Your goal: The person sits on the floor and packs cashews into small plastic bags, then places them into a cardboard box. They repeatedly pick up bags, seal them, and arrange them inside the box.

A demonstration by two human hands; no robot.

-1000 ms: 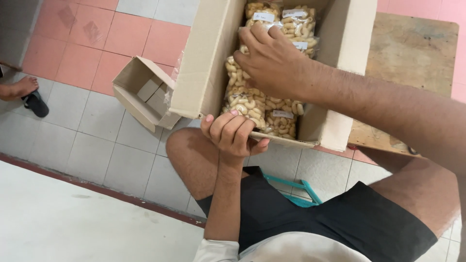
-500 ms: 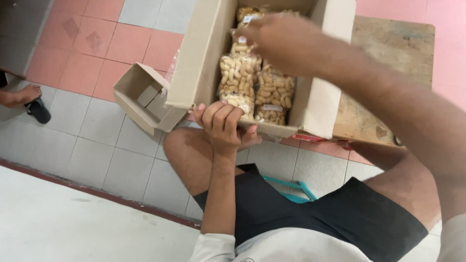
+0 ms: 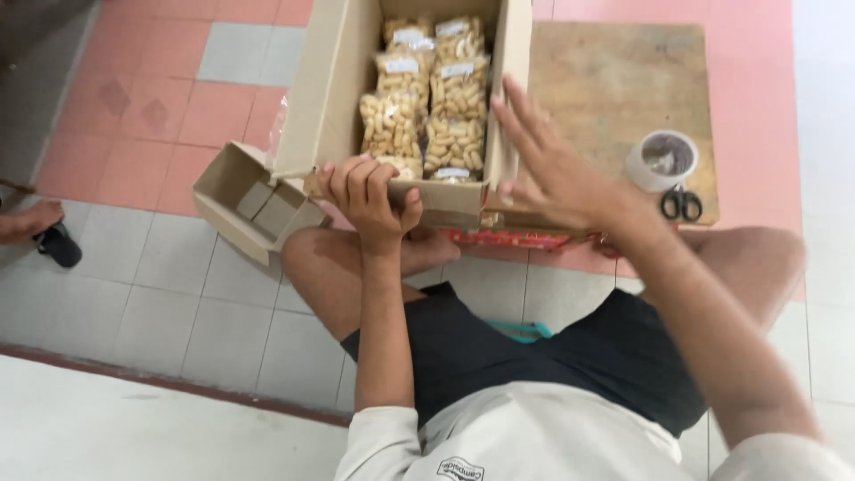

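Note:
A tall open cardboard box (image 3: 331,98) stands on the tiled floor in front of my crossed legs. Inside it lie several clear bags of pale nuts (image 3: 426,107), stacked in two columns. My left hand (image 3: 367,194) grips the box's near rim, fingers curled over the edge. My right hand (image 3: 552,165) hovers open beside the box's right wall, fingers spread, holding nothing.
A smaller empty cardboard box (image 3: 245,200) lies on its side at the left of the big box. A wooden board (image 3: 614,80) at the right carries a roll of tape (image 3: 661,158) and black scissors (image 3: 681,203). Another person's foot (image 3: 27,223) shows at the far left.
My right hand has come out of the box, where it rested on the bags, and now hangs open beside the right wall. The view has shifted, showing more of the board.

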